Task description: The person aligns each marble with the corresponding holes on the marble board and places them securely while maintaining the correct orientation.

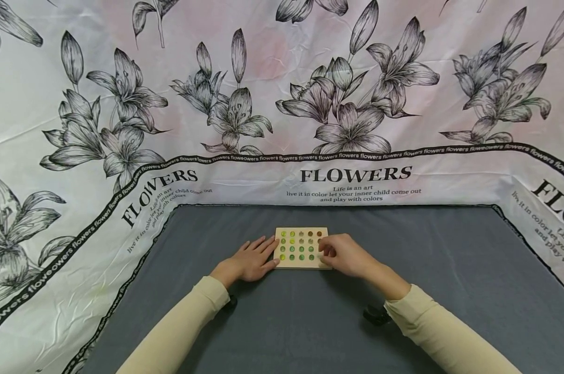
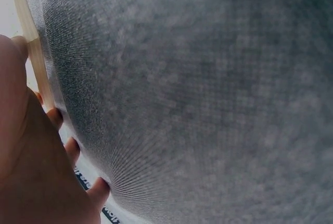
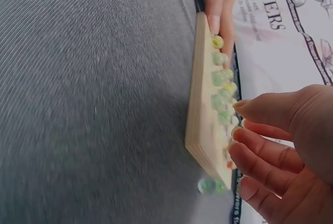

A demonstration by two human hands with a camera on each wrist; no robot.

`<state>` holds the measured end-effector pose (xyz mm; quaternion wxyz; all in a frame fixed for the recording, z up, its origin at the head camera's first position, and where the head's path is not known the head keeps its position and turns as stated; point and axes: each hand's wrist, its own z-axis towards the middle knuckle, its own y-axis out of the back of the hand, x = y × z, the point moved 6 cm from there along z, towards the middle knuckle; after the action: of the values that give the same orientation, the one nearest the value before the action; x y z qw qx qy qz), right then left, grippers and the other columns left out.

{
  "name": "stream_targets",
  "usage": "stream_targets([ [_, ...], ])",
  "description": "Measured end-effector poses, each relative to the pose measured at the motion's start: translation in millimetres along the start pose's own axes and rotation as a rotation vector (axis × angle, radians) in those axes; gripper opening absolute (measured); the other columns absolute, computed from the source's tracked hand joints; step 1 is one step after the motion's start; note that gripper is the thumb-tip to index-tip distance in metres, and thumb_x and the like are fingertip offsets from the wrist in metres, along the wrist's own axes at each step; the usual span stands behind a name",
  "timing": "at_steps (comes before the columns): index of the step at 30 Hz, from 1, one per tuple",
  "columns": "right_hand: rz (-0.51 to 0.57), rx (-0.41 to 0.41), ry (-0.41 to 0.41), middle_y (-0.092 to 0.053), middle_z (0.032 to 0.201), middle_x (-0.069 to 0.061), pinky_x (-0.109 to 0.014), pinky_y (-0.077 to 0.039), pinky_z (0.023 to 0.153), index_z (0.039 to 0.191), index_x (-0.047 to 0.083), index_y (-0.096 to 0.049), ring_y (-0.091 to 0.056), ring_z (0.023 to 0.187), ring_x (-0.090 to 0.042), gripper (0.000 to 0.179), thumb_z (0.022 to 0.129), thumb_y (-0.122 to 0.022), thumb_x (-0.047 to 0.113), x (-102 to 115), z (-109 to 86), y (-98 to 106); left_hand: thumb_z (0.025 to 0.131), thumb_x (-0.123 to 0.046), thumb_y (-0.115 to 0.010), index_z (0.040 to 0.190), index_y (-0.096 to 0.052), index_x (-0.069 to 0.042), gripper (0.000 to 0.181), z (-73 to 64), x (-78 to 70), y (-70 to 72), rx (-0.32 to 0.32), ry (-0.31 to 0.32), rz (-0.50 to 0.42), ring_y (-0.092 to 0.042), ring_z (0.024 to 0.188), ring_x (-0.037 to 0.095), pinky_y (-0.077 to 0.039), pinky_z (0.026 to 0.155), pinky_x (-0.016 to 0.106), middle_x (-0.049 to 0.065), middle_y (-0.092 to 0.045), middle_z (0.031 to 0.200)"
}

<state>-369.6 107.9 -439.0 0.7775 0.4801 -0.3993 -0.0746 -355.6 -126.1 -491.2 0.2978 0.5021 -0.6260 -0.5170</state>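
Observation:
A light wooden board (image 1: pixel 303 266) lies flat on the table, bearing rows of small glass marbles (image 1: pixel 301 249) in yellow, green, clear and brown. My left hand (image 1: pixel 251 261) rests at its left end, fingers spread and fairly straight, fingertips and thumb against the edge. At the right end, my right hand (image 1: pixel 349 255) hovers over the last column with fingers bent and thumb near the index fingertip. In the right wrist view these fingertips are right at the marbles; whether they pinch one I cannot tell. A greenish marble (image 3: pixel 207 185) shows just past the board's right end.
Grey cloth (image 1: pixel 282 317) covers the table. Behind and to the sides hangs a white sheet (image 1: pixel 254 182) printed with flowers and lettering. Dark wrist devices (image 1: pixel 376 315) show beneath the cuffs of the pale sleeves (image 1: pixel 436 322).

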Motion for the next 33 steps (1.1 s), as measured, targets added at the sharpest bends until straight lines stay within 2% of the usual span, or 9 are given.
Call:
stream_targets([
  [5,-0.002,-0.018,-0.005,-0.071,0.086,-0.004,-0.03,-0.055,0.067,0.102,-0.004,-0.073,-0.065,0.074,-0.012,0.012,0.091,-0.075,0.001,-2,-7.3,12,0.11,-0.055,-0.028,0.167,-0.011,-0.024,0.067,2.5,2.6,-2.8,0.002,0.005,0.004,-0.007,0.159,0.023,-0.01,0.125,0.056,-0.003,-0.008,0.173],
  [13,-0.058,-0.035,-0.028,-0.07,0.089,-0.004,-0.03,-0.055,0.068,0.103,-0.002,-0.073,-0.064,0.076,-0.011,0.014,0.089,-0.078,0.002,-14,-18.9,26,0.111,-0.054,-0.03,0.167,-0.015,-0.022,0.066,-4.1,-2.8,4.6,-0.009,-0.007,0.0,-0.011,0.158,0.025,-0.013,0.125,0.056,-0.002,-0.012,0.172],
  [18,-0.077,-0.048,-0.023,-0.071,0.09,-0.005,-0.031,-0.055,0.068,0.102,-0.001,-0.074,-0.064,0.076,-0.012,0.014,0.089,-0.078,0.002,-21,-23.3,34,0.11,-0.055,-0.03,0.167,-0.013,-0.024,0.067,-1.3,0.0,0.8,-0.002,0.001,-0.005,-0.009,0.159,0.024,-0.011,0.125,0.056,-0.003,-0.01,0.173],
  [26,-0.081,-0.043,-0.038,-0.071,0.09,-0.008,-0.033,-0.055,0.068,0.103,-0.002,-0.073,-0.064,0.077,-0.014,0.016,0.089,-0.079,0.003,-30,-25.9,37,0.111,-0.054,-0.028,0.167,-0.012,-0.022,0.067,1.6,1.4,-0.8,0.003,-0.012,-0.012,-0.008,0.159,0.025,-0.009,0.125,0.056,-0.002,-0.008,0.173],
  [33,-0.036,-0.017,-0.104,-0.071,0.091,-0.005,-0.032,-0.053,0.066,0.105,-0.002,-0.073,-0.065,0.078,-0.016,0.018,0.089,-0.079,0.006,-42,-25.0,33,0.11,-0.056,-0.029,0.167,-0.01,-0.026,0.067,4.7,5.4,-5.6,-0.003,-0.008,-0.018,-0.006,0.159,0.022,-0.009,0.126,0.055,-0.006,-0.006,0.173],
])
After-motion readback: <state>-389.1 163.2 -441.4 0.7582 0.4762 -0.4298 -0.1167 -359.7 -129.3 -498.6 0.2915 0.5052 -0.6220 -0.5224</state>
